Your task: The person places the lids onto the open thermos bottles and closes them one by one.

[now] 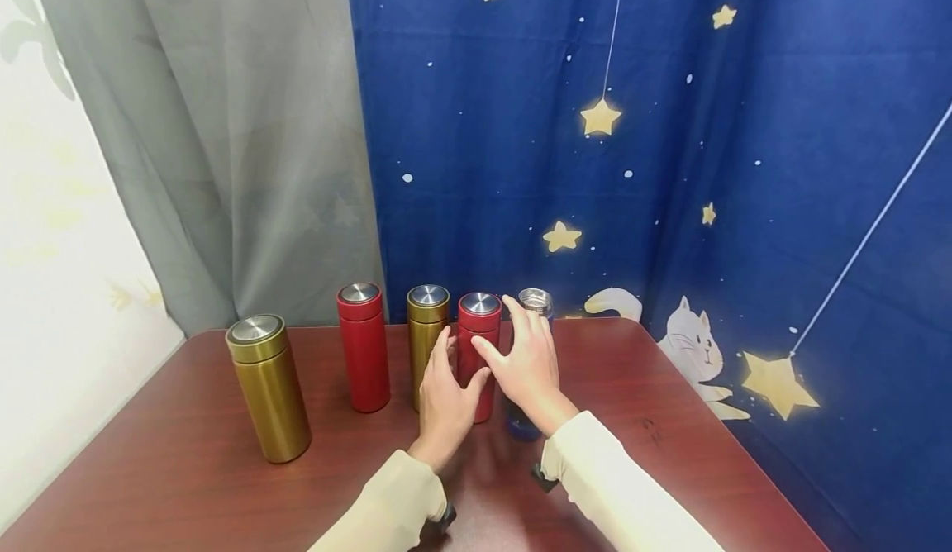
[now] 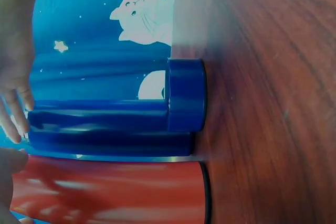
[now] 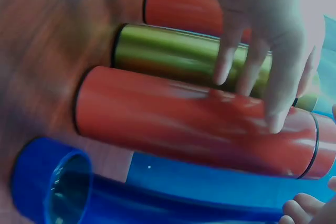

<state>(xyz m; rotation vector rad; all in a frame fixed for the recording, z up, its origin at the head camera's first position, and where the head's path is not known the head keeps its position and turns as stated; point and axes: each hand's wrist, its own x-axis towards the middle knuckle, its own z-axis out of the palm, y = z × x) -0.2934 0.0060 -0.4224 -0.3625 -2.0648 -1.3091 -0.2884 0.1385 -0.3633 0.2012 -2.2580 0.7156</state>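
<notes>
A red flask (image 1: 476,370) with a steel-topped lid stands upright between the two hands. My left hand (image 1: 446,399) is at its left side, fingers and thumb spread, the thumb in front of it; contact is unclear. My right hand (image 1: 530,366) reaches over between the red flask and a blue bottle (image 1: 537,297), fingers extended and apart. That bottle is uncapped, its steel mouth showing. In front of it on the table, a blue lid (image 3: 29,182) stands with its hollow side up. Just left of the red flask is a gold flask (image 1: 426,329), partly hidden by my left hand.
Farther left stand another red flask (image 1: 364,354) and, nearer the front, another gold flask (image 1: 271,395), both capped. All are on a reddish-brown wooden table (image 1: 632,469). A blue starry curtain (image 1: 476,122) and a grey one (image 1: 245,122) hang behind.
</notes>
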